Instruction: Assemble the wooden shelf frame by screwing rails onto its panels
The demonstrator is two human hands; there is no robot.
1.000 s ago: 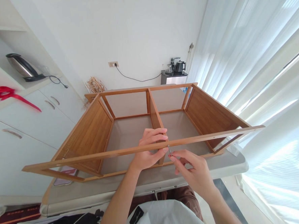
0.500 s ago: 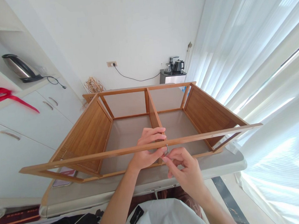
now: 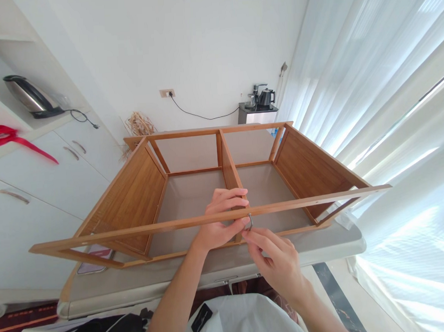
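A wooden frame (image 3: pixel 135 230) with a middle divider (image 3: pixel 231 165) and solid side panels stands on the table. My left hand (image 3: pixel 221 221) wraps round the near top rail where it meets the divider, fingers behind and thumb in front. In the rail's front face sits a small bent metal hex key (image 3: pixel 251 221), one end at the wood. My right hand (image 3: pixel 274 255) pinches the key's lower end between thumb and fingers, just right of my left thumb. The screw head is too small to make out.
The grey table (image 3: pixel 198 265) has a rounded front edge close to my body. A phone (image 3: pixel 94 259) lies at its left end. A kettle (image 3: pixel 30 97) stands on the left shelf, a tea stand (image 3: pixel 258 114) at the back. White curtains (image 3: pixel 392 125) hang at right.
My right hand has shifted slightly down, and its fingers have straightened a little along the hex key. My left hand keeps its hold on the frame.
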